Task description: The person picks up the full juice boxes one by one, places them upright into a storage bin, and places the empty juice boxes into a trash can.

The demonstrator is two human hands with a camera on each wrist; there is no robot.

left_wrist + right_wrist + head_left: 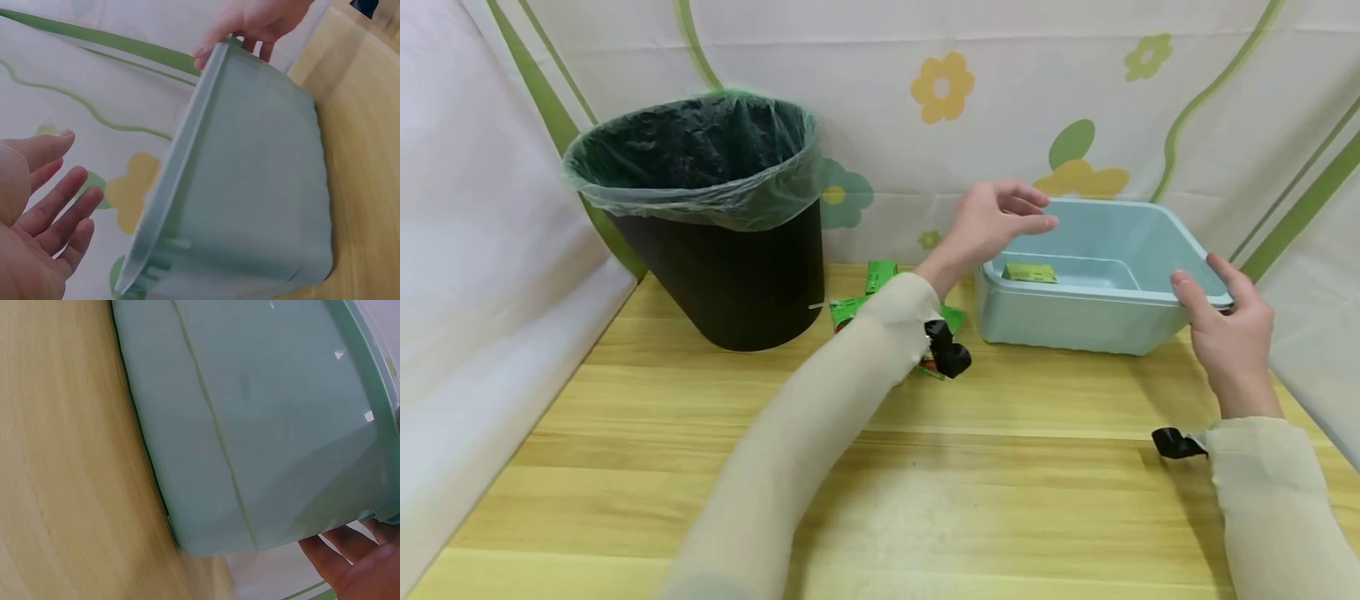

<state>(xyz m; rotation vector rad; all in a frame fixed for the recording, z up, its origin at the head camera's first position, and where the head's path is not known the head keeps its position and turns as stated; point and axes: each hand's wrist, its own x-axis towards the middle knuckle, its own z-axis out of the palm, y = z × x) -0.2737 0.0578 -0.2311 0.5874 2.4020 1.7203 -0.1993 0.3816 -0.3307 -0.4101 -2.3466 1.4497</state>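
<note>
A light blue plastic tub [1060,321] stands on the table at the right, in front of the patterned cloth. My right hand [1236,337] grips its rim at the front right corner, thumb over the edge and fingers beneath. Above the tub's left rim hovers my left hand [996,217], fingers loosely bent and holding nothing. In the left wrist view, that hand [44,219] is apart from the tub's wall. Inside the tub, near the left end, lies a small green packet [1030,272].
Several green packets [880,273] lie on the wooden table [1000,500], partly hidden behind my left forearm. A black trash bin [730,275] with a translucent green liner [700,196] stands at the back left. A cloth with printed flowers [880,100] hangs behind everything.
</note>
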